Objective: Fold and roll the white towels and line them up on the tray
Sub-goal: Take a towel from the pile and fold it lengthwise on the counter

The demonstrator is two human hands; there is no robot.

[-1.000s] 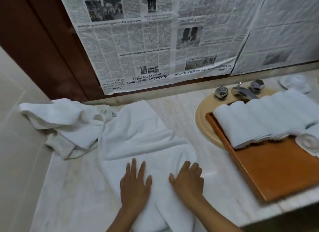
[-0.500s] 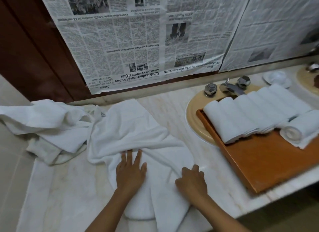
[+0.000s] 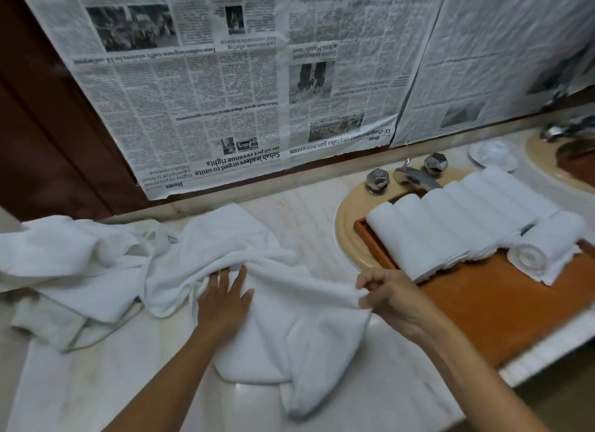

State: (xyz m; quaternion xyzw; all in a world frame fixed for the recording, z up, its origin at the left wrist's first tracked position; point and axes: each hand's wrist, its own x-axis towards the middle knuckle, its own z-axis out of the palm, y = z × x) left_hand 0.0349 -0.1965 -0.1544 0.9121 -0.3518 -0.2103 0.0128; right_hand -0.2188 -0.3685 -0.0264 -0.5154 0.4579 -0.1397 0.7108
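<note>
A white towel (image 3: pixel 289 322) lies rumpled on the marble counter in front of me. My left hand (image 3: pixel 223 298) presses flat on its middle, fingers straight. My right hand (image 3: pixel 386 295) pinches the towel's right edge and lifts it slightly off the counter. To the right, a wooden tray (image 3: pixel 489 306) rests over a sink and carries several rolled white towels (image 3: pixel 450 225) in a row. One more roll (image 3: pixel 544 248) lies crosswise at their right end. A heap of loose white towels (image 3: pixel 67 264) sits at the left.
The beige sink basin (image 3: pixel 347 225) with chrome taps (image 3: pixel 409 174) lies under the tray's far end. A white dish (image 3: pixel 492 153) stands behind. Newspaper (image 3: pixel 257 77) covers the wall. The counter's front edge runs just below the tray.
My right hand rose from resting on the towel and took its right edge in a pinch, lifting it. My left hand slid further up the towel. The camera shifted left and down.
</note>
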